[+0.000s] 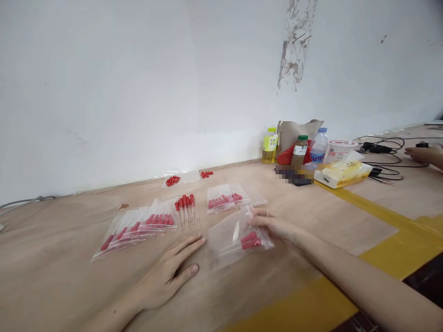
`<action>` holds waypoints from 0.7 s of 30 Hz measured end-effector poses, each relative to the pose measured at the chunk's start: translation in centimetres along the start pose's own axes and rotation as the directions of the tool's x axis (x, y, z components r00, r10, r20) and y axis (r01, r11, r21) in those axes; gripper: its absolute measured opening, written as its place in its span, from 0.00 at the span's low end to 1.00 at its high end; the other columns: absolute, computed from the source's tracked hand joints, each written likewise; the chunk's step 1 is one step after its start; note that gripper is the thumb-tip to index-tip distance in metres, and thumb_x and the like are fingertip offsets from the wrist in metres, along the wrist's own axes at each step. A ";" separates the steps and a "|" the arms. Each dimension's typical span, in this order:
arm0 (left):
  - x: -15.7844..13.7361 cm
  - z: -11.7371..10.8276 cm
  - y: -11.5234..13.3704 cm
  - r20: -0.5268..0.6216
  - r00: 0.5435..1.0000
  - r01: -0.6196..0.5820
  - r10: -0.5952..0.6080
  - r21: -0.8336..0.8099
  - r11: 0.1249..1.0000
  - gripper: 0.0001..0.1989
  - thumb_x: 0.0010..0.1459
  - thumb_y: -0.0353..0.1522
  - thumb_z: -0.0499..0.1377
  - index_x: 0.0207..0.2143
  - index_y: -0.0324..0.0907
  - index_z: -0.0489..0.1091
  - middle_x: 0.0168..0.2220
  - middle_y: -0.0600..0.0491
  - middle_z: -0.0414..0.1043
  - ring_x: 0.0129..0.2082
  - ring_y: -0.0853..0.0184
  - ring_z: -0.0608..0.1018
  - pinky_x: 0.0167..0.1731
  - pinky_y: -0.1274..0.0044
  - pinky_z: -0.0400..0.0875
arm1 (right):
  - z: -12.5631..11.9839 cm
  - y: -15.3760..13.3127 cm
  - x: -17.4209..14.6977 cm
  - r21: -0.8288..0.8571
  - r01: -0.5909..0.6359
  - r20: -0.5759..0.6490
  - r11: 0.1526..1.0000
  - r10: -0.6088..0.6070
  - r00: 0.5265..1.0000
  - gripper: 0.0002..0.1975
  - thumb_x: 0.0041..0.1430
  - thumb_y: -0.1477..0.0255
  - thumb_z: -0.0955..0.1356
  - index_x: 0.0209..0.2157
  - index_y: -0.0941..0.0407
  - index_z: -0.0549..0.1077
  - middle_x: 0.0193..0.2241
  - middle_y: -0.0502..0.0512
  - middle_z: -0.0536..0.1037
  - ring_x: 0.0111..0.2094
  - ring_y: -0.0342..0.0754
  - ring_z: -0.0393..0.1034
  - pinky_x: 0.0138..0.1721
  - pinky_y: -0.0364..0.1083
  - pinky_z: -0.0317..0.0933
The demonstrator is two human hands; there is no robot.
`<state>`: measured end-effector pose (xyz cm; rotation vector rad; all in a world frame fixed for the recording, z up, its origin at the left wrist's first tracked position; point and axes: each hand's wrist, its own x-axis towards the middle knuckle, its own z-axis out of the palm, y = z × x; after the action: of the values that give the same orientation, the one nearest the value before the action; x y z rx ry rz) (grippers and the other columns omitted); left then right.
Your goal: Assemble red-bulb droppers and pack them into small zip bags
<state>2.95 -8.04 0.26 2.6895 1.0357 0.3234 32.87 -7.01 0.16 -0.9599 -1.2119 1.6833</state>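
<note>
My right hand (266, 220) pinches the edge of a clear zip bag (224, 237), which holds a couple of droppers with red bulbs (249, 240). Flat on the brown paper, fingers stretched out, my left hand (173, 272) is just left of that bag and holds nothing. Loose droppers (186, 207) with red bulbs and thin clear tubes lie side by side beyond my left hand. To their left is an overlapping row of filled zip bags (138, 221). Another small group of bags with red bulbs (221, 198) lies beyond the held bag.
Loose red bulbs (173, 180) lie on clear plastic near the wall. At the back right stand a yellow drink bottle (269, 146), a brown bottle (299, 152), a water bottle (319, 146) and a tissue pack (342, 174). Black cables (384, 150) and another person's hand (420, 154) are farther right.
</note>
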 end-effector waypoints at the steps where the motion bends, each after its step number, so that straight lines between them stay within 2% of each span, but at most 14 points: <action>1: 0.0 0.1 -0.1 -0.008 1.000 -0.002 0.001 -0.002 1.000 0.23 0.60 0.36 0.48 0.58 0.53 0.48 0.59 0.54 0.49 0.57 0.60 0.56 0.53 0.64 0.55 | -0.6 -0.6 -0.2 0.069 0.000 -0.040 0.998 0.002 0.999 0.05 0.46 0.71 0.66 0.26 0.59 0.69 0.21 0.53 0.74 0.23 0.46 0.71 0.24 0.43 0.64; 4: -0.1 0.3 -0.4 -0.026 1.000 -0.014 0.014 0.000 1.000 0.22 0.59 0.37 0.49 0.56 0.53 0.53 0.59 0.54 0.52 0.56 0.60 0.58 0.53 0.64 0.57 | -2.4 -2.4 -0.4 0.153 0.122 -0.192 0.981 -0.092 0.977 0.07 0.49 0.72 0.64 0.29 0.60 0.71 0.26 0.57 0.76 0.27 0.47 0.72 0.25 0.42 0.66; 7: -0.1 0.4 -0.6 -0.022 1.000 -0.014 0.014 0.010 1.000 0.21 0.59 0.37 0.49 0.55 0.53 0.55 0.58 0.54 0.52 0.56 0.59 0.58 0.52 0.63 0.57 | -3.6 -3.8 0.8 0.156 0.284 -0.292 0.946 -0.231 0.928 0.08 0.50 0.74 0.65 0.34 0.59 0.71 0.32 0.56 0.76 0.32 0.45 0.72 0.30 0.40 0.67; 11: -0.1 0.4 -0.5 -0.021 1.000 -0.019 0.019 0.012 1.000 0.21 0.59 0.37 0.49 0.55 0.52 0.55 0.58 0.54 0.52 0.56 0.60 0.58 0.53 0.64 0.57 | -3.0 -4.2 4.7 0.119 0.299 -0.374 0.947 -0.236 0.897 0.04 0.48 0.78 0.66 0.30 0.59 0.69 0.32 0.54 0.76 0.33 0.43 0.72 0.35 0.40 0.67; 13: -0.1 0.4 -0.5 -0.015 1.000 -0.019 0.019 0.013 1.000 0.21 0.59 0.37 0.49 0.55 0.52 0.55 0.58 0.54 0.52 0.57 0.60 0.58 0.53 0.64 0.56 | -2.2 -3.6 6.7 0.089 0.259 -0.394 0.962 -0.205 0.896 0.03 0.49 0.79 0.65 0.29 0.59 0.69 0.31 0.55 0.76 0.33 0.42 0.71 0.36 0.40 0.67; 16: -0.1 0.3 -0.4 -0.020 0.999 -0.027 0.027 0.012 1.000 0.21 0.59 0.37 0.49 0.55 0.52 0.55 0.58 0.54 0.52 0.57 0.60 0.58 0.53 0.64 0.57 | -1.6 -2.7 8.3 -0.085 0.117 -0.391 0.990 -0.141 0.910 0.02 0.50 0.76 0.65 0.28 0.60 0.68 0.28 0.55 0.76 0.31 0.42 0.71 0.33 0.40 0.67; 19: -0.1 0.2 -0.4 -0.028 0.999 -0.034 0.035 0.016 0.999 0.21 0.59 0.37 0.49 0.55 0.52 0.55 0.58 0.54 0.53 0.56 0.60 0.59 0.52 0.64 0.58 | -3.1 -2.5 8.0 -0.210 -0.035 -0.407 0.977 -0.055 0.912 0.08 0.45 0.70 0.69 0.22 0.60 0.68 0.18 0.55 0.73 0.25 0.46 0.70 0.27 0.44 0.66; 21: -0.1 0.2 -0.5 -0.031 0.999 -0.036 0.036 0.016 0.999 0.20 0.59 0.37 0.49 0.55 0.52 0.56 0.58 0.54 0.53 0.56 0.59 0.59 0.52 0.64 0.58 | -5.1 -2.9 7.3 -0.402 -0.166 -0.482 0.900 -0.054 0.874 0.14 0.40 0.65 0.71 0.15 0.59 0.66 0.12 0.55 0.69 0.23 0.50 0.70 0.25 0.46 0.65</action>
<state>2.65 -7.79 -0.13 2.7284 1.0035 0.3667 35.42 1.95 0.92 -1.5965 -1.2314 1.1143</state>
